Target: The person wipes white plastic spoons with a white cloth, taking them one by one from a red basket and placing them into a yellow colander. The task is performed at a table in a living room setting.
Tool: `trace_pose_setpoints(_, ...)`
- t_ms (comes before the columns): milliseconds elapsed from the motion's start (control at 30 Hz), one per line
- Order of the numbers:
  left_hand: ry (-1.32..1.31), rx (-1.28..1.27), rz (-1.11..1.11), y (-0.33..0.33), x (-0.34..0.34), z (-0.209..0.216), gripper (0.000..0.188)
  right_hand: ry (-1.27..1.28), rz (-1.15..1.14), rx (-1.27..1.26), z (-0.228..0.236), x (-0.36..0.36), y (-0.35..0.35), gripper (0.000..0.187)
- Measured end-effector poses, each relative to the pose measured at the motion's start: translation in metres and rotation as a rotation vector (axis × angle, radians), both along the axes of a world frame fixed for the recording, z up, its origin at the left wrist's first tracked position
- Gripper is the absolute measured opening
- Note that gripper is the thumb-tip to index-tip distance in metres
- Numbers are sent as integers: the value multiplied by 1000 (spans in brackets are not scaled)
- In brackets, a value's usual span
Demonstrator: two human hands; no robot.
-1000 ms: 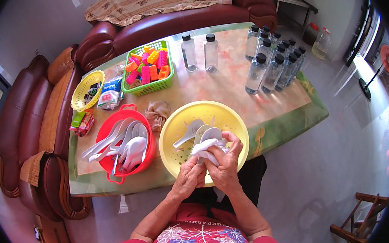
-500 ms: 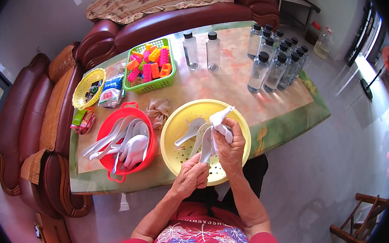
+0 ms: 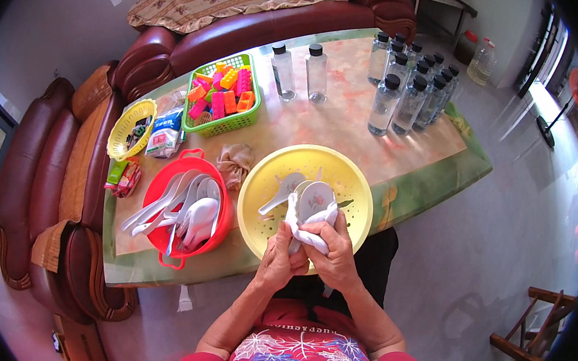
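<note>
Over the yellow perforated basin (image 3: 252, 228), my two hands meet around a white soup spoon (image 3: 316, 197) with a floral mark in its bowl. My left hand (image 3: 282, 254) is closed at the lower end of the spoon, its handle mostly hidden by fingers and cloth. My right hand (image 3: 334, 253) grips a white cloth (image 3: 315, 239) wrapped about the spoon below its bowl. Another white spoon (image 3: 279, 197) lies in the basin, and a further one shows partly behind the held spoon. To the left, a red basin (image 3: 225, 233) holds several white spoons (image 3: 199, 215).
A brown crumpled cloth (image 3: 236, 164) lies between the basins. Further back stand a green basket (image 3: 219, 130) of toy blocks, a yellow basket (image 3: 117, 141) and a blue-white package (image 3: 165, 135). Several black-capped clear bottles (image 3: 409, 107) stand at the back right; two more (image 3: 316, 77) are at the back middle.
My right hand and the cloth have come down from the upper part of the spoon toward my left hand. The spoon's bowl now points up and away, and the cloth wraps below it.
</note>
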State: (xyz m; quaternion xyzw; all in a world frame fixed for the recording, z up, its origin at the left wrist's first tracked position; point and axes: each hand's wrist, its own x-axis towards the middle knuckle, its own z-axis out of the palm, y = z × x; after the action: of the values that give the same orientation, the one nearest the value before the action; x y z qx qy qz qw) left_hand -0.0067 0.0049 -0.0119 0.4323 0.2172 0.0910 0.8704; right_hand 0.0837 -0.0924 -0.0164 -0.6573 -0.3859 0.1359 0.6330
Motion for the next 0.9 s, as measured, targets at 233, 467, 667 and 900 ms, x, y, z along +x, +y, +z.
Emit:
trace_pose_setpoints(233, -33, 6, 66, -1, 3, -3, 52, -274, -61, 61, 5, 1, -1, 30)
trace_pose_setpoints(467, 61, 195, -65, -6, 5, 11, 35, -233, -411, 196, 6, 32, 30, 24)
trace_pose_setpoints(667, -12, -126, -25, 2, 1, 15, 29, 78, -171, 288, 4, 37, 12, 25)
trace_pose_setpoints(900, -95, -385, -401, 11, -4, 11, 30, 288, 158, 434, 20, 27, 14, 37)
